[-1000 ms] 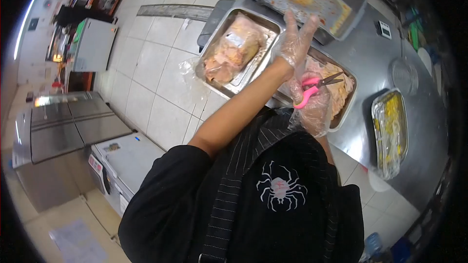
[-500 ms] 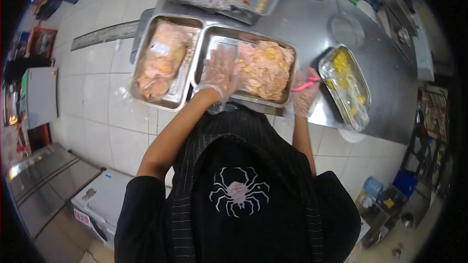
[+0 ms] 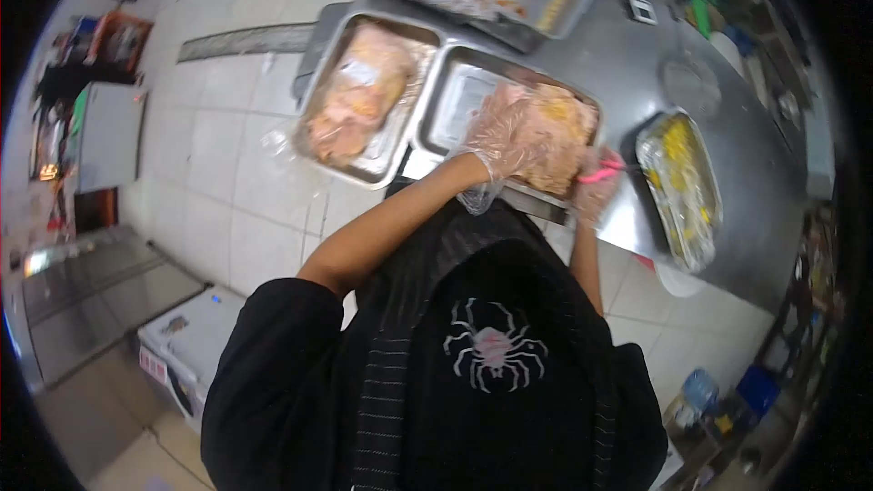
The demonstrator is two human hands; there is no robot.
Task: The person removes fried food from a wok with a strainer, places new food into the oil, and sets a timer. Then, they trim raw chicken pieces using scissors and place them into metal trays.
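My left hand [image 3: 502,138], in a clear plastic glove, lies on the left part of a heap of pale pink chopped raw meat [image 3: 559,127], its fingers stretched out. The heap fills the right side of a metal tray [image 3: 443,95]. At the tray's right edge, my gloved right hand [image 3: 593,198] is closed around a pink-handled tool [image 3: 603,170] that looks like scissors. Its dark end points right, towards a foil-coloured tray [image 3: 711,191] with yellow pieces under clear plastic. Some of the right fingers are hidden.
Left of the heap stands a second metal tray [image 3: 391,150] with a larger piece of raw meat [image 3: 364,82] in it. A big stained grey tray [image 3: 509,14] sits at the back. A small white-framed device [image 3: 641,9] lies on the steel table [image 3: 755,209].
My left hand has moved right, from the bare part of the tray onto the meat. My right hand still holds the pink-handled tool by the tray edge. The whole view has shifted.
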